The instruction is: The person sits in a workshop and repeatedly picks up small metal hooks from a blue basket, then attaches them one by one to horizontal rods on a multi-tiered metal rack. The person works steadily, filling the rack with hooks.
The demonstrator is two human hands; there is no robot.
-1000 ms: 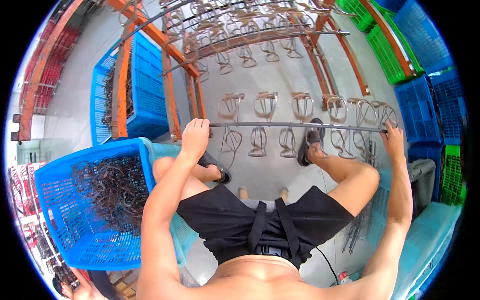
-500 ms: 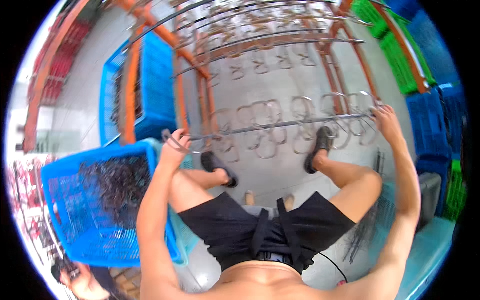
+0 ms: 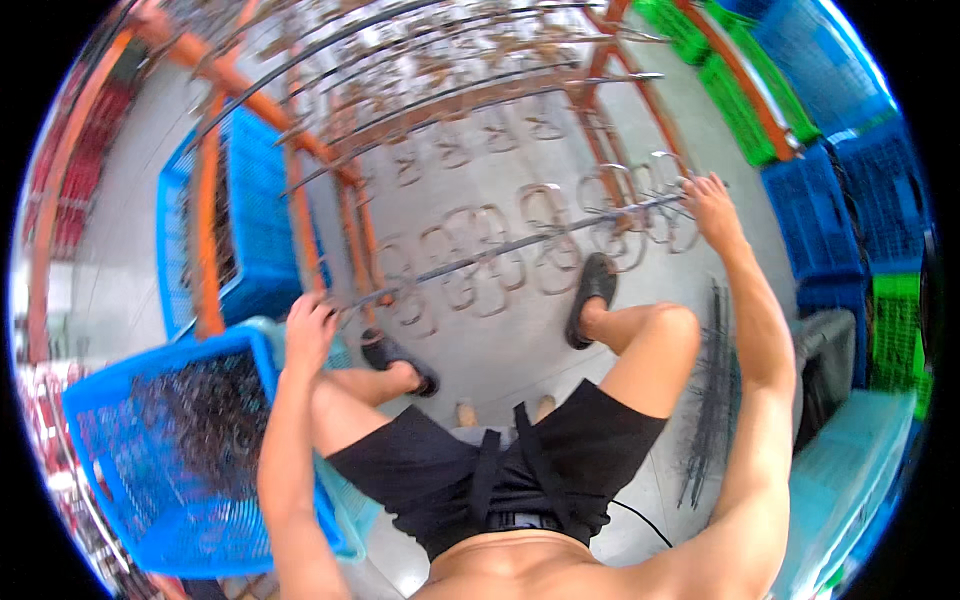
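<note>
Beside the left leg (image 3: 340, 405): blue plastic basket (image 3: 205, 540), dark tangled pieces (image 3: 205, 420) inside. Farther out, left hand (image 3: 310, 325) and right hand (image 3: 714, 208), each grip closed, hold opposite ends of one dark rod (image 3: 520, 241) bearing thin looped frames (image 3: 540, 187). Beyond stands an orange rack (image 3: 207, 225).

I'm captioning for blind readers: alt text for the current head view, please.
A person's left hand and right hand hold a dark rod lined with thin loops. At left stands a blue basket of dark tangled pieces, with an orange rack beyond.
</note>
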